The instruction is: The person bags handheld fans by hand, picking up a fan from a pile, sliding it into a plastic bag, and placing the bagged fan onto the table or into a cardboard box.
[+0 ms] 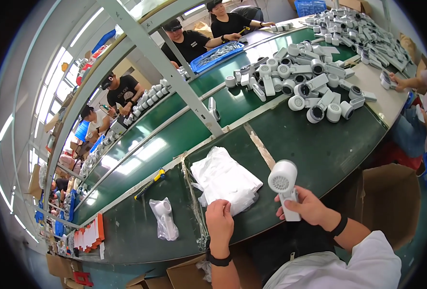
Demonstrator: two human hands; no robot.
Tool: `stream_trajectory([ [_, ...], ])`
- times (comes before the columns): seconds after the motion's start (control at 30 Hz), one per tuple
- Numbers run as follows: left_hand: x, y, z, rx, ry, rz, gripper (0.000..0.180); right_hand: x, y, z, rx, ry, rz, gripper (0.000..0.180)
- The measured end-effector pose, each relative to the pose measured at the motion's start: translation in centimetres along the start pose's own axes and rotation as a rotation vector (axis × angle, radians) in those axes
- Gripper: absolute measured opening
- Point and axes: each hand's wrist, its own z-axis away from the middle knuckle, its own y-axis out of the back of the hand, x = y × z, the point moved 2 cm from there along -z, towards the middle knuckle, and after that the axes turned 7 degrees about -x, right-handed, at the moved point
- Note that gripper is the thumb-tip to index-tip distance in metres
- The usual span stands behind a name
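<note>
My right hand is wrapped round the handle of a small white-and-grey handheld fan. The fan's round, grilled head points up, above the bench's near edge. A stack of thin white plastic bags lies flat on the green bench in front of me. At the stack's near edge, my left hand has its fingertips pinched together on a bag's edge; the exact grip is partly hidden. Left of that hand, a similar fan wrapped in a clear bag rests on the bench.
A yellow-and-black utility knife lies left of the bags. Many loose fans are heaped at the far right. Orange-and-white boxes stand at the left end. A metal post rises beyond the bench. Co-workers sit across the line; another person's hand is at right.
</note>
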Motion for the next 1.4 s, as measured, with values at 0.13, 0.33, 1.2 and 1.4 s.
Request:
stream_trajectory([
  [0.13, 1.2, -0.4, 0.2, 0.079, 0.106, 0.306, 0.008, 1.8, -1.0, -0.1, -0.082, 0.078, 0.092, 0.033],
  [0.33, 3.3, -0.4, 0.8, 0.07, 0.287, 0.762, 0.011, 1.6, -3.0, 0.4, -0.119, -0.06, 0.231, 0.033],
  [1.2, 3.4, 1.5, 1.9, 0.036, 0.191, 0.66, 0.007, 0.0, -2.9, -1.2, -0.451, -0.396, 0.865, 0.074],
  [1.4, 6.0, 2.1, 1.7, 0.009, -0.048, 0.306, 0.009, -0.1, -3.1, -1.4, -0.316, -0.333, 0.887, 0.069],
])
